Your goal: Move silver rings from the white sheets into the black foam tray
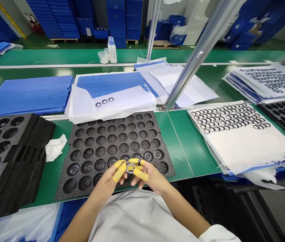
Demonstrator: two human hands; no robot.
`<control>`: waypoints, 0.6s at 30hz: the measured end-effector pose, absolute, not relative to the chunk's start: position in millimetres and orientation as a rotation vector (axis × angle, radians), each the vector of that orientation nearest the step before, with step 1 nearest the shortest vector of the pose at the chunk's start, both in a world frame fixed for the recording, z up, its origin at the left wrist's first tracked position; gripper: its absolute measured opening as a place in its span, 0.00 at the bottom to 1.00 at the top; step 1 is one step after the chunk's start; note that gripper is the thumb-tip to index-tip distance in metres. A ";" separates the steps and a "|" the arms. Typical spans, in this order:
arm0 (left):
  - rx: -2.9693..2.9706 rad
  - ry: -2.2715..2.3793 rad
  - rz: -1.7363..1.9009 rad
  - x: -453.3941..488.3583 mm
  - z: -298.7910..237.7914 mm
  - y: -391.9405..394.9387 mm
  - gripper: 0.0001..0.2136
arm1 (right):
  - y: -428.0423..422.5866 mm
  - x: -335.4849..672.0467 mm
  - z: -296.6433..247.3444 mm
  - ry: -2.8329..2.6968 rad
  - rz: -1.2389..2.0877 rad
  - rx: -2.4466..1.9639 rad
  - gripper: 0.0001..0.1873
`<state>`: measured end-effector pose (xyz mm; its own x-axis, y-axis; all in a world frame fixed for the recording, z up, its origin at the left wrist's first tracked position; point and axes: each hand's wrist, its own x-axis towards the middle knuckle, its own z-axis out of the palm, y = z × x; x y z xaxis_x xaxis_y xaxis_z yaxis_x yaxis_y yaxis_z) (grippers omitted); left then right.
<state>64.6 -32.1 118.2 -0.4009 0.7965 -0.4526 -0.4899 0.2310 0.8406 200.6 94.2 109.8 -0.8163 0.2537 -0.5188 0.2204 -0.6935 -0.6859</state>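
Note:
My left hand (109,178) and my right hand (152,178), with yellow finger cots on several fingers, meet over the near edge of a dark foam tray (166,156). Between their fingertips they pinch a clear ring (130,168) with a shiny rim. A small dark ring (140,161) shows at my right fingers; whether it is gripped or resting there I cannot tell. Round pockets cover the tray. Those in the nearer rows hold glassy round parts (74,168), while many farther ones show bare foam. My hands hide some near pockets.
Stacked foam trays (35,158) stand at left beside a crumpled white tissue (56,148). White paper (129,101) with three dark rings overlaps the tray's far edge. At right, a sheet stack (253,144) carries rows of rings. A slanted metal post (195,57) rises behind.

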 end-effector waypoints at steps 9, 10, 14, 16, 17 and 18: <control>0.618 1.530 1.410 74.5 115.8 -37.9 0.10 | 92.3 204.7 109.3 -1.483 2.446 -0.966 0.28; 0.644 1.578 1.413 76.7 113.7 -37.9 0.09 | 91.1 204.6 108.7 -1.480 2.425 -0.974 0.27; 0.777 1.783 1.509 89.9 110.4 -33.9 0.07 | 85.6 202.6 106.3 -1.444 2.368 -0.992 0.26; 0.787 1.877 1.635 98.7 110.9 -30.1 0.08 | 83.4 201.0 106.5 -1.424 2.346 -0.997 0.26; 0.766 1.915 1.690 102.8 111.1 -28.3 0.10 | 82.7 200.3 107.0 -1.416 2.338 -0.998 0.26; 0.741 1.940 1.731 106.1 111.1 -27.0 0.12 | 82.3 199.8 107.8 -1.407 2.330 -1.002 0.26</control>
<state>106.1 -27.0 111.1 -0.7624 0.6465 0.0298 0.1032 0.0759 0.9918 199.8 82.3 107.8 -0.7359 0.5219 -0.4314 0.1387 -0.5074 -0.8505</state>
